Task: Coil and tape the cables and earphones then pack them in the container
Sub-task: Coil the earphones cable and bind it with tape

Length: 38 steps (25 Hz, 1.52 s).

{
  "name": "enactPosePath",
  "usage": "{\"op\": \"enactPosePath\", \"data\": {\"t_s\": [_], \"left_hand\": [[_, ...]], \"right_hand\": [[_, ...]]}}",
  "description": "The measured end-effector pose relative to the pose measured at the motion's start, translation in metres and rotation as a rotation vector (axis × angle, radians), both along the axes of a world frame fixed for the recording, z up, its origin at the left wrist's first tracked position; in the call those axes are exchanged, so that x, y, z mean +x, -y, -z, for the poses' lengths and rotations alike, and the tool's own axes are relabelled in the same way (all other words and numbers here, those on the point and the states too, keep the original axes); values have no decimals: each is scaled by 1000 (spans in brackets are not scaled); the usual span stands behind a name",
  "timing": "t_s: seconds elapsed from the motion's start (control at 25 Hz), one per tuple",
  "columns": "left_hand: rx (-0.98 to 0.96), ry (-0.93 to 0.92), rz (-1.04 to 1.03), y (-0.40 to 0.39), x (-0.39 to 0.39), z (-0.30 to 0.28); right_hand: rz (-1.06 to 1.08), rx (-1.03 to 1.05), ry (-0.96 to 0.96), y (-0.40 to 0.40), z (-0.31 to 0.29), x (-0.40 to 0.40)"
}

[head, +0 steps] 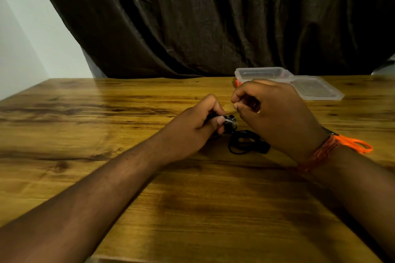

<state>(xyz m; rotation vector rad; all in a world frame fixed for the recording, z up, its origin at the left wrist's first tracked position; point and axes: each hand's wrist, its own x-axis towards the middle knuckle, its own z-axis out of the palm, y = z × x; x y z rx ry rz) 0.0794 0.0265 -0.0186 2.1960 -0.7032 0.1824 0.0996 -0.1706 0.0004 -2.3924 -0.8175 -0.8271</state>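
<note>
My left hand [197, 126] grips a small black coiled bundle of earphones [229, 123] just above the wooden table [106, 134]. My right hand [275, 113] hovers close to the right of it with fingers curled and thumb meeting fingertips; what it pinches is too small to tell. A second black cable coil [245, 143] lies on the table below and between both hands. The clear plastic container [264, 73] stands open at the back, partly hidden by my right hand, with its lid [316, 88] lying to its right.
Orange-handled scissors [352, 144] lie on the table behind my right wrist. Something small and orange [237, 83] shows at the container's left side. A dark curtain [213, 17] hangs behind the table's far edge.
</note>
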Motion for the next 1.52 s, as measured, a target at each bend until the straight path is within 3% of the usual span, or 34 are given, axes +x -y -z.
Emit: {"op": "enactPosePath", "data": {"t_s": [0.28,0.56,0.8,1.28,1.52], "left_hand": [[-86,-61,-100,4,3,1],[-76,7,-189,10,5,6],[-136,34,-280,15,9,10],[-284,-129,-333,21,7,9],[-532,-344,-280,22,6,5]], "right_hand": [[35,-90,-15,-4,1,-4],[97,-278,17,-13,1,-8],[170,-247,36,-21,3,-8],[179,-371,99,-37,11,-7],[180,-441,127,-35,10,-8]]}}
